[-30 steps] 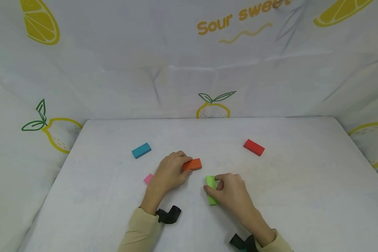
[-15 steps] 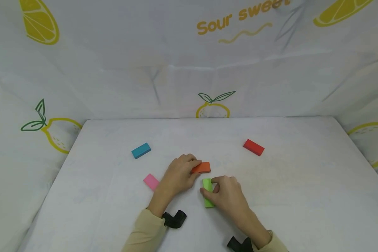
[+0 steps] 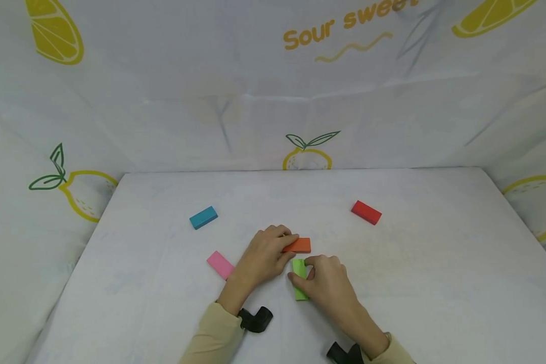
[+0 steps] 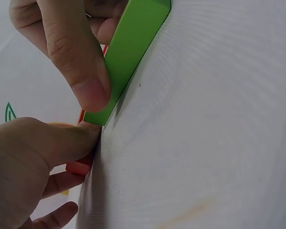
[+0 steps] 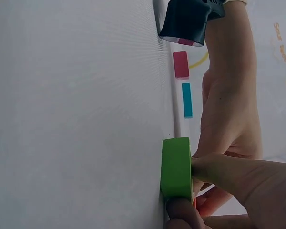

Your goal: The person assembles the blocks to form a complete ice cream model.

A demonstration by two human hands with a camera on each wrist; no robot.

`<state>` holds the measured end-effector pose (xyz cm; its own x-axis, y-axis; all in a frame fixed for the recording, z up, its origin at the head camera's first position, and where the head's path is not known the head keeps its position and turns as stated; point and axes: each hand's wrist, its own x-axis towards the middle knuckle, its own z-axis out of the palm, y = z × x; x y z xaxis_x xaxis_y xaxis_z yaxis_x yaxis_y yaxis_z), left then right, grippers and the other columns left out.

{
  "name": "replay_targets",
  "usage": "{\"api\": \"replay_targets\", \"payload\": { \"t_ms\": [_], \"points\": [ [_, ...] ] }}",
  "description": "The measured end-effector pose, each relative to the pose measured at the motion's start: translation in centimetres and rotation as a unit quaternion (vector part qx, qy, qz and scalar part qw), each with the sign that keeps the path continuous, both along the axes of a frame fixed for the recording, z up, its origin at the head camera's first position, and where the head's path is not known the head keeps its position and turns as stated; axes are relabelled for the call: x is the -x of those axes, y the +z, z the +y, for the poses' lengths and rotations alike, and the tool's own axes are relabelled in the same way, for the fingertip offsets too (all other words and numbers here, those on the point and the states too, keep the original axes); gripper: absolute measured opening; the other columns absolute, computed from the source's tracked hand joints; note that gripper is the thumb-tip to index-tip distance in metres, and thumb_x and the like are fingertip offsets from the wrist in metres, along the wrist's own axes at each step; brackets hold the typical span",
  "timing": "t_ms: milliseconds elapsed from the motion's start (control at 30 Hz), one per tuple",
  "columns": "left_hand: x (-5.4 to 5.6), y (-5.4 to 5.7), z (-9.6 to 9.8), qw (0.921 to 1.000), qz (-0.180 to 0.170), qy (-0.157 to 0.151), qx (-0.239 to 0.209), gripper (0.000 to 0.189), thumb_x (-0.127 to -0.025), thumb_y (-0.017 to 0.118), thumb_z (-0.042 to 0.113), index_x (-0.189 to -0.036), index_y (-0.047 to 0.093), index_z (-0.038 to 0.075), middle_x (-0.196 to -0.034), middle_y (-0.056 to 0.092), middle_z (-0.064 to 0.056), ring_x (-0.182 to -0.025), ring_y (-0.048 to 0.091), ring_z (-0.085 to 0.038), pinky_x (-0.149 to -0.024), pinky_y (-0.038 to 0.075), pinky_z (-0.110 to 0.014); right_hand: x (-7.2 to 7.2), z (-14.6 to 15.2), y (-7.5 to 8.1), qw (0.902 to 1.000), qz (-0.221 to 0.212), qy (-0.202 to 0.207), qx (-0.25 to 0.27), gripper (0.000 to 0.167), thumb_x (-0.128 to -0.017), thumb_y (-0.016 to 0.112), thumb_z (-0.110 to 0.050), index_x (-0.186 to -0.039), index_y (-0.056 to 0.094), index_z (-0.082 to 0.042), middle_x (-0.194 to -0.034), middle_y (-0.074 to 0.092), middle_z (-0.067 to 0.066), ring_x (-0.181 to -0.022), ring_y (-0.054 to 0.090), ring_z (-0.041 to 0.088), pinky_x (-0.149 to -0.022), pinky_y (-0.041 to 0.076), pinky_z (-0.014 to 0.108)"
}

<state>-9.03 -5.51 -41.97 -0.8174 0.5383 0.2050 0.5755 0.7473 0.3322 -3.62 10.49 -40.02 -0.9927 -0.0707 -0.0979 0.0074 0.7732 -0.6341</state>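
White Sheeting [image 3: 164, 76] and Lemons Around a Pale Tabletop [image 3: 437, 293]

From where I stand, the creased sheeting rises behind the tabletop and along both sides. High on the back, orange lettering [image 3: 349, 20] spells "Sour sweet" above a wavy line [image 3: 354, 46], with a yellow citrus slice [image 3: 56, 35] at upper left and another slice [image 3: 493, 17] at upper right. A leafy lemon outline [image 3: 307, 159] meets the table's straight far edge; a second leafy lemon [image 3: 90, 194] sits left, and a partial yellow outline [image 3: 539, 178] right. The light is soft and greyish, the white surface faintly mottled.
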Motion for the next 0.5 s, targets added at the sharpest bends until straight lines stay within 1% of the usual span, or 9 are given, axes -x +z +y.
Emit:
{"api": "replay_targets", "payload": {
  "t_ms": [100,200,300,367,500],
  "points": [
    [0.1,-0.2,-0.1,1.0000,-0.005,-0.003,-0.001,0.037,-0.092,0.077,0.024,-0.127,0.072,0.016,-0.117,0.070,0.003,-0.104,0.064,-0.016,-0.086,0.052,-0.033,0.0,0.0,0.0,1.0000,0.002,0.001,-0.002,0.026,-0.079,0.087,-0.022,-0.086,0.075,0.000,-0.046,0.047,-0.006,-0.041,0.042,0.006,-0.042,0.028,0.017],
    [0.4,-0.7,-0.3,0.9998,-0.015,-0.008,-0.013,0.039,-0.092,0.076,0.025,-0.130,0.071,0.015,-0.119,0.070,0.002,-0.106,0.063,-0.017,-0.090,0.053,-0.034,-0.1,0.0,0.0,1.0000,0.004,0.002,-0.006,0.027,-0.079,0.086,-0.023,-0.087,0.075,0.000,-0.046,0.046,-0.006,-0.041,0.042,0.005,-0.042,0.028,0.017],
    [0.6,-1.1,-0.6,0.9987,-0.027,-0.016,-0.041,0.041,-0.092,0.073,0.020,-0.132,0.069,0.013,-0.121,0.070,-0.001,-0.108,0.063,-0.018,-0.094,0.054,-0.036,0.0,0.0,0.0,1.0000,0.002,0.003,-0.008,0.029,-0.080,0.086,-0.026,-0.084,0.075,0.000,-0.044,0.044,-0.007,-0.040,0.040,0.005,-0.042,0.026,0.017],
    [0.7,-1.4,-0.8,0.9973,-0.030,-0.024,-0.063,0.042,-0.090,0.071,0.016,-0.132,0.069,0.011,-0.121,0.070,-0.003,-0.108,0.063,-0.019,-0.096,0.054,-0.037,0.0,0.1,0.1,0.9999,0.001,0.005,-0.008,0.031,-0.080,0.087,-0.028,-0.085,0.075,0.001,-0.044,0.042,-0.008,-0.040,0.039,0.005,-0.043,0.025,0.017],
    [0.9,-1.8,-1.1,0.9938,-0.027,-0.038,-0.101,0.044,-0.086,0.068,0.012,-0.129,0.070,0.007,-0.120,0.071,-0.005,-0.107,0.062,-0.020,-0.096,0.054,-0.036,0.0,0.1,0.3,0.9999,-0.009,0.007,-0.009,0.035,-0.080,0.087,-0.031,-0.087,0.074,0.001,-0.043,0.041,-0.007,-0.039,0.037,0.006,-0.044,0.024,0.017]
  ]
}}
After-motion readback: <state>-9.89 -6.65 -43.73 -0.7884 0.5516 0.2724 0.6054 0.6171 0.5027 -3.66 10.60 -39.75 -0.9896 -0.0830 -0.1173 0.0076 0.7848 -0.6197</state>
